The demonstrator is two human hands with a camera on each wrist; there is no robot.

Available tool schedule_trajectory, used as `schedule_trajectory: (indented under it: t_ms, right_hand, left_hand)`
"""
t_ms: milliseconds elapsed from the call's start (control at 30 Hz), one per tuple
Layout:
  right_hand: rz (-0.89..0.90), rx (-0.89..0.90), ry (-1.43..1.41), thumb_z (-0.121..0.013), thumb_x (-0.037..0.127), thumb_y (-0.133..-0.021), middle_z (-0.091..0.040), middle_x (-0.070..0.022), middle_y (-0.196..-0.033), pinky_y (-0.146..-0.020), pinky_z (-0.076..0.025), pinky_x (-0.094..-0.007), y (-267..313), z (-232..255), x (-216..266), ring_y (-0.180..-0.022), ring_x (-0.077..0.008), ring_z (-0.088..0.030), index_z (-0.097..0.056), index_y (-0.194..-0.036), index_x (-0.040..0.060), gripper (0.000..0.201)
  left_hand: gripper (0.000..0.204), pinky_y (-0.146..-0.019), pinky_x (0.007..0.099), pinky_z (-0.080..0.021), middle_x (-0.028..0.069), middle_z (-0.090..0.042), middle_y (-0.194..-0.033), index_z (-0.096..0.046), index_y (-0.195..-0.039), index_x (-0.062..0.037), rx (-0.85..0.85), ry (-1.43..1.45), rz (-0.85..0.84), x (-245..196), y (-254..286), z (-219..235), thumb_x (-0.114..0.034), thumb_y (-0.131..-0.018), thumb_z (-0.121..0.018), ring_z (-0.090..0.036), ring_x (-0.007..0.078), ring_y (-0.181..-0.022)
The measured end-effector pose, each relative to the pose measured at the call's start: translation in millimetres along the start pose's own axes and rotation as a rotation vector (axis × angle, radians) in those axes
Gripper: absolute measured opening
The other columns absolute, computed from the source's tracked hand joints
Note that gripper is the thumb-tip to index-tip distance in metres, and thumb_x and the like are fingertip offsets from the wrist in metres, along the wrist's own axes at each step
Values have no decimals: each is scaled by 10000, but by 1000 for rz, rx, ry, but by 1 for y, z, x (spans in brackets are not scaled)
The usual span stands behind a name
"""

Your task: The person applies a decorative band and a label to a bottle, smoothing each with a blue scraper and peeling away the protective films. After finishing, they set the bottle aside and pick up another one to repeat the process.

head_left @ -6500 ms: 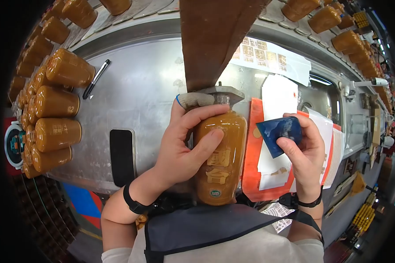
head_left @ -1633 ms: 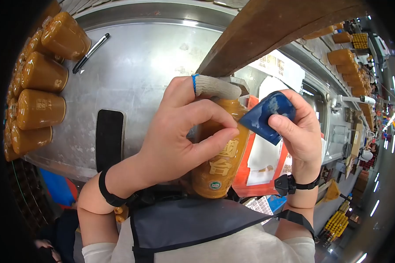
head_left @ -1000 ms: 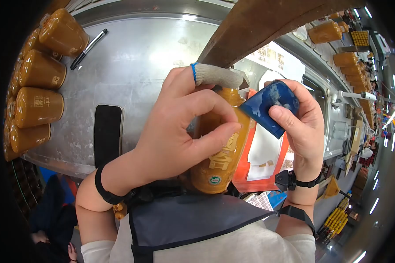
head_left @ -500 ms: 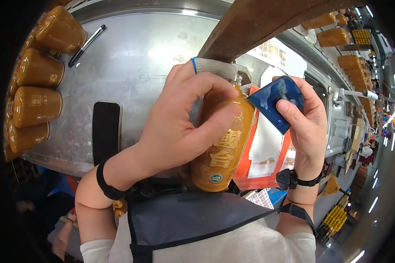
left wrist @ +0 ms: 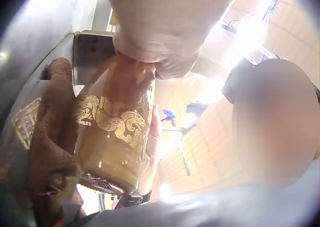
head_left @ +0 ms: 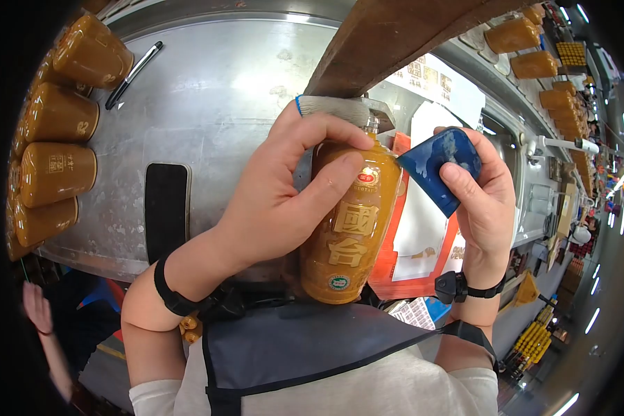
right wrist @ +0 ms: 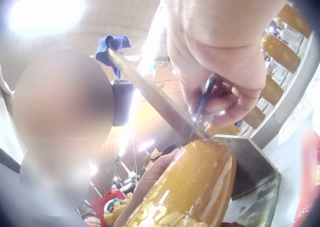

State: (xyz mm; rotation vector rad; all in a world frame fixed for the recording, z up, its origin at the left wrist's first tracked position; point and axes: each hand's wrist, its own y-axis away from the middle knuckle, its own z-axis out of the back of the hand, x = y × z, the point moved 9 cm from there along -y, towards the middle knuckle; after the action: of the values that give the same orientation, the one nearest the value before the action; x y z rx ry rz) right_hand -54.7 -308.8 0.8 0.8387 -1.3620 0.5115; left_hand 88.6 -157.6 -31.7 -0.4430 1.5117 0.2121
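Note:
In the head view my left hand (head_left: 270, 187) holds an amber-brown bottle (head_left: 353, 236) by its shoulder. The thumb lies on the front, beside a small red oval emblem; large gold characters show below it. A grey knitted finger sleeve (head_left: 333, 107) crosses behind the bottle's neck. My right hand (head_left: 489, 201) pinches a flat blue scraper (head_left: 440, 163), one corner right at the bottle's upper right side. Seen edge-on in the right wrist view, the scraper (right wrist: 202, 107) stands over the bottle's shoulder (right wrist: 200, 167). A raised gold pattern circles the bottle (left wrist: 112, 122) in the left wrist view.
A brown beam (head_left: 388, 45) with a metal plate (head_left: 380, 116) reaches over the table to the bottle's neck. Left lie a phone (head_left: 167, 211), a pen (head_left: 134, 75) and stacked bottles (head_left: 59, 166). White sheets (head_left: 423, 236) cover orange-red papers (head_left: 388, 267) at right.
The left thumb and forefinger, close together over the bottle's front a second ago, have spread, uncovering the red emblem. Since the oldest frame, the scraper has come from farther right to the bottle's side.

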Motion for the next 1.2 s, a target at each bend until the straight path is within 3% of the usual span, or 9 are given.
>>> schedule_trajectory:
  t_ms: [300,867,1200]
  right_hand:
    - [11,68,106,-758,29,-860,-691,-38,-1054,-869,-525,-242,-3,-20,11,-962,-95,-650,-621,-1200,-4,368]
    - [-50,321,147,-760,78,-875,-692,-35,-1046,-874,-515,-244,-19,-47,14,-961,-91,-635,-625,-1194,0,354]
    - [10,222,107,-748,66,-882,-698,-45,-1062,-882,-526,-256,-22,-33,10,-976,-107,-649,-617,-1214,1,362]
  left_hand:
    - [512,-1054,361,-418,75,-447,-1290,-547,-1305,-90,-30,-34,66,1,5,-4,-109,-844,-768,-506,200,-1242]
    - [400,-1043,337,-417,67,-460,-1251,-571,-1232,-68,-44,-26,60,0,5,-3,-98,-872,-742,-524,184,-1223]
    - [300,-1056,327,-404,67,-469,-1221,-583,-1198,-48,-59,-28,11,-2,1,-5,-80,-918,-684,-525,172,-1204]
